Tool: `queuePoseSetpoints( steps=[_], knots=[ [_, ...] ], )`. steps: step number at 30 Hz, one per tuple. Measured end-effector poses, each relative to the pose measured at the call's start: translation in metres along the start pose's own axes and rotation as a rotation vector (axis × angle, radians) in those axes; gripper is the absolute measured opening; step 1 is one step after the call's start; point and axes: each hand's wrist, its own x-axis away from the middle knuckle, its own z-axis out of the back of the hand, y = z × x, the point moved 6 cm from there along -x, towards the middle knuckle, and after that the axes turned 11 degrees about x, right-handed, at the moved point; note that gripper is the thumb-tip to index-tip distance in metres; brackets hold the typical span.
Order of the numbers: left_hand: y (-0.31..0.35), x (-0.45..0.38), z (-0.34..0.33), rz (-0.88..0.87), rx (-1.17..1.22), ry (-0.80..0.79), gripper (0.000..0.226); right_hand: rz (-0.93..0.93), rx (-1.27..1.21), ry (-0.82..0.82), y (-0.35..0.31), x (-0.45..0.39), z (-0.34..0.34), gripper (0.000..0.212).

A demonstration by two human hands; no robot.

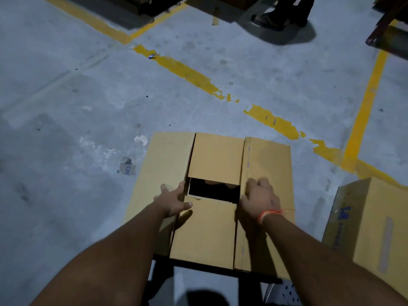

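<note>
A brown cardboard box [217, 157] sits in front of me on a dark frame, its top flaps folded inward around a dark rectangular gap [214, 191]. My left hand [173, 200] holds the edge of the left flap beside the gap, thumb on top and fingers spread along it. My right hand [259, 196] rests on the right flap with fingers bent over it; it is slightly blurred. An orange thread band circles the right wrist.
A second cardboard box [373, 221] with blue print stands at the right. Worn yellow lines [194, 76] cross the grey concrete floor. Another person's feet [280, 16] stand at the top. A cardboard scrap [128, 167] lies left of the box.
</note>
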Motion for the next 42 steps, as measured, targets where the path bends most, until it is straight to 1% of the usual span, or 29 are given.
queuePoseSetpoints(
  steps=[1,2,3,4,5,6,8,10,12,14,16,17,20,22,25,27,28,30,32,33,34,36,37,38,39,42],
  knots=[
    [0.004,-0.001,-0.002,0.000,-0.059,0.019,0.090,0.095,0.033,0.108,-0.021,-0.001,0.009,0.045],
    [0.009,-0.003,-0.004,-0.011,-0.102,0.037,0.087,0.218,0.040,0.163,-0.045,0.000,0.016,0.042],
    [0.014,-0.004,-0.006,-0.032,-0.119,0.053,0.085,0.350,0.080,0.162,-0.070,0.003,0.018,0.042],
    [0.020,-0.005,-0.008,-0.059,-0.124,0.063,0.084,0.470,0.176,0.131,-0.090,0.008,0.015,0.042],
    [0.023,-0.005,-0.009,-0.076,-0.124,0.071,0.083,0.553,0.321,0.080,-0.105,0.013,0.007,0.042],
    [0.024,-0.005,-0.009,-0.088,-0.123,0.075,0.082,0.579,0.476,0.022,-0.111,0.018,0.001,0.043],
    [0.026,-0.004,-0.009,-0.098,-0.120,0.078,0.080,0.492,0.719,-0.113,-0.098,0.022,-0.006,0.042],
    [0.026,-0.003,-0.009,-0.104,-0.134,0.081,0.080,0.375,0.835,-0.205,-0.080,0.027,0.002,0.033],
    [0.028,-0.002,-0.010,-0.104,-0.149,0.089,0.080,0.274,0.919,-0.171,-0.066,0.032,0.027,0.029],
    [0.030,-0.001,-0.014,-0.082,-0.118,0.097,0.082,0.148,0.948,-0.139,-0.050,0.036,0.056,0.030],
    [0.033,0.001,-0.019,-0.071,-0.100,0.092,0.083,0.013,0.863,-0.136,-0.024,0.041,0.077,0.035],
    [0.035,0.002,-0.023,-0.078,-0.113,0.089,0.083,-0.044,0.790,-0.146,-0.005,0.043,0.083,0.042],
    [0.042,0.008,-0.028,-0.117,-0.174,0.085,0.083,-0.204,0.467,-0.261,0.064,0.040,0.070,0.079],
    [0.045,0.010,-0.027,-0.112,-0.183,0.078,0.082,-0.292,0.229,-0.314,0.106,0.028,0.042,0.093],
    [0.041,0.004,-0.026,-0.086,-0.157,0.053,0.085,-0.297,-0.052,-0.399,0.133,0.023,0.000,0.101],
    [0.036,-0.003,-0.028,-0.070,-0.123,0.026,0.088,-0.306,-0.324,-0.439,0.133,0.025,-0.021,0.106],
    [0.035,-0.005,-0.030,-0.063,-0.116,0.006,0.089,-0.310,-0.411,-0.455,0.131,0.024,-0.028,0.109],
    [0.035,-0.006,-0.035,-0.043,-0.095,-0.025,0.091,-0.309,-0.433,-0.526,0.127,0.021,-0.038,0.112],
    [0.038,-0.006,-0.038,-0.030,-0.102,-0.018,0.090,-0.294,-0.333,-0.550,0.127,0.014,-0.044,0.112],
    [0.040,-0.008,-0.038,-0.063,-0.159,0.020,0.090,-0.278,-0.247,-0.500,0.127,0.011,-0.041,0.107],
    [0.045,-0.010,-0.038,-0.138,-0.253,0.076,0.088,-0.246,-0.159,-0.401,0.126,0.007,-0.034,0.097],
    [0.062,-0.013,-0.039,-0.378,-0.432,0.193,0.079,-0.080,-0.021,-0.182,0.111,-0.001,-0.018,0.076],
    [0.071,-0.013,-0.041,-0.469,-0.482,0.208,0.075,0.022,0.009,-0.138,0.101,-0.004,-0.014,0.070],
    [0.076,-0.015,-0.045,-0.515,-0.518,0.184,0.073,0.106,0.007,-0.146,0.090,-0.006,-0.013,0.070],
    [0.078,-0.017,-0.049,-0.524,-0.546,0.140,0.073,0.145,-0.020,-0.196,0.081,-0.006,-0.015,0.073],
    [0.065,-0.026,-0.058,-0.398,-0.635,-0.016,0.076,0.150,-0.057,-0.370,0.068,-0.002,-0.032,0.083]
  ],
)
